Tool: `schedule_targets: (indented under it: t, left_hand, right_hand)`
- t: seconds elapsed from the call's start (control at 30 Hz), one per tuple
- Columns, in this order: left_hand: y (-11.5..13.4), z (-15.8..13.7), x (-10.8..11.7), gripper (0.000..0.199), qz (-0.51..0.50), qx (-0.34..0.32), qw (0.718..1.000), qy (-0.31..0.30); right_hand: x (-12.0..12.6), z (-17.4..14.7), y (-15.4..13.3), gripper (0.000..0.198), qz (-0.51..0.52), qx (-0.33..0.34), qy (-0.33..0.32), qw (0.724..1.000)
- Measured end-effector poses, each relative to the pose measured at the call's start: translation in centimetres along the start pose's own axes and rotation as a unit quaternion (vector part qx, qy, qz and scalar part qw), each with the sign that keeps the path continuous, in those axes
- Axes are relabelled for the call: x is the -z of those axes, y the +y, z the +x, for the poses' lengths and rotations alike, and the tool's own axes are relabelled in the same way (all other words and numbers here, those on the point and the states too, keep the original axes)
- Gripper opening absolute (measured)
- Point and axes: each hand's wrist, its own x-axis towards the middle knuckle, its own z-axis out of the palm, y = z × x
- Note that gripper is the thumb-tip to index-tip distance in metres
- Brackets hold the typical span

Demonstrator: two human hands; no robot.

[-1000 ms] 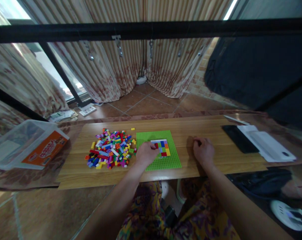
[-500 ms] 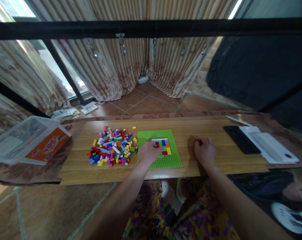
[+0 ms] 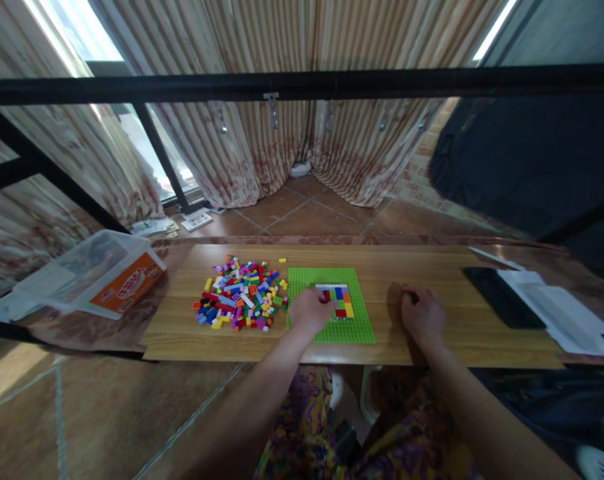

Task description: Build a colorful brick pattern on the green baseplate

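Observation:
My left hand (image 3: 311, 311) is over the left side of a green studded baseplate (image 3: 363, 328), its fingers closed together at the toy bricks on it. Whatever is between those fingertips is too small and hidden to make out. The brick build (image 3: 349, 308) has a white row along its far side, with blue, orange, yellow and red bricks; my hand covers its left part. My right hand (image 3: 424, 313) rests on the wooden table right of the baseplate, fingers curled in with nothing seen in them. Left of the baseplate lies a pile of loose coloured bricks (image 3: 242, 293).
A single yellow brick (image 3: 283, 260) lies beyond the pile. At the table's left end stands a clear plastic box (image 3: 102, 267) with an orange label. A black flat object (image 3: 502, 297) and a white box (image 3: 567, 310) lie at the right end. A dark metal rail (image 3: 302, 85) crosses behind.
The camera view has shifted, so everything appears farther right and slightly lower. Both hands keep about the same places relative to the baseplate and table.

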Motion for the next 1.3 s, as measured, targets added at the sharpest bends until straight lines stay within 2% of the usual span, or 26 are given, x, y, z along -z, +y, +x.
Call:
schedule_targets:
  t: [0.1, 0.2, 0.4, 0.53, 0.87, 1.1, 1.3]
  left_hand:
    - [-0.8, -1.3, -0.1, 0.016, -0.064, -0.045, 0.996, 0.033]
    - [-2.7, -3.2, 0.4, 0.011, -0.106, -0.091, 0.987, 0.078]
    - [-8.8, -6.9, 3.2, 0.010, -0.076, -0.122, 0.981, 0.134]
    - [-11.7, -7.8, 4.4, 0.013, -0.054, -0.113, 0.975, 0.183]
    - [-12.9, -7.1, 5.3, 0.012, 0.015, -0.096, 0.969, 0.227]
    - [-15.3, -6.6, 7.2, 0.018, 0.015, -0.067, 0.957, 0.281]
    - [-16.4, -5.8, 8.9, 0.024, 0.049, -0.020, 0.945, 0.323]
  right_hand:
    - [0.0, 0.0, 0.1, 0.033, -0.001, 0.008, -0.001, 1.000]
    - [-0.2, -0.1, 0.3, 0.033, -0.010, 0.010, 0.000, 1.000]
    - [-0.5, 0.0, 0.6, 0.033, -0.032, 0.012, 0.002, 0.999]
    - [-0.4, 0.0, 0.5, 0.034, -0.042, 0.013, -0.003, 0.999]
    - [-0.3, 0.0, 0.6, 0.033, -0.046, 0.013, -0.002, 0.999]
    - [-0.4, 0.0, 0.7, 0.032, -0.041, 0.012, -0.007, 0.999]
    - [-0.4, 0.0, 0.9, 0.031, -0.047, 0.012, -0.008, 0.999]
